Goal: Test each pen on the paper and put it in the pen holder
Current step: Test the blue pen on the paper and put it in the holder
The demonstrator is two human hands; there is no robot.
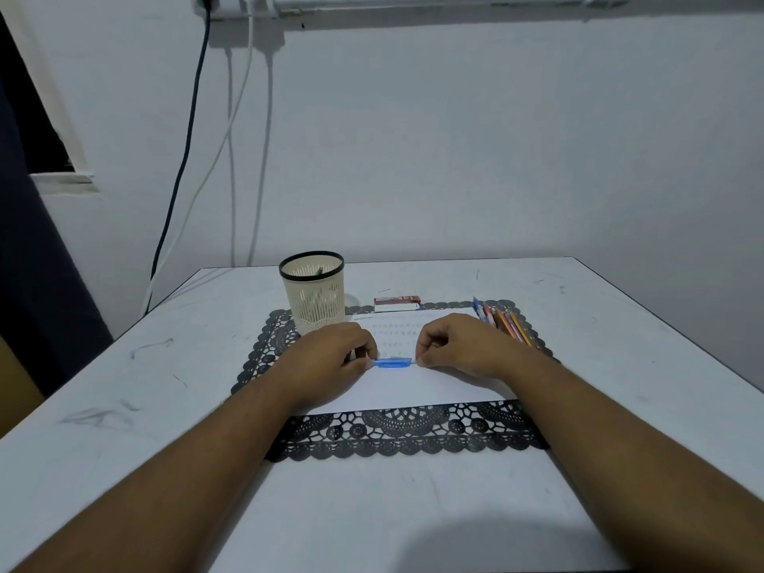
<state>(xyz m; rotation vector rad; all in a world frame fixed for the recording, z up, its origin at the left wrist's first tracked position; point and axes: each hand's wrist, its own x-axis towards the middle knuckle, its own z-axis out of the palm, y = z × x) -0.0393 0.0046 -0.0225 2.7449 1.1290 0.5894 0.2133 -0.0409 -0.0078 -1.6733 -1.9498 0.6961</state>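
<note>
Both hands hold one blue pen (392,362) over the paper (413,386); the left hand (330,359) and the right hand (454,345) each pinch an end with curled fingers. The pen holder (313,295), behind the paper, seems to have one pen in it; a bunch of pens (502,322) waits beside the paper, so most of the job is left.

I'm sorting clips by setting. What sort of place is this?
Probably a plain room at home, set up as a desk: a white table against a bare wall, cables hanging from a socket, and a pen holder, paper and pens on a lace mat.
</note>
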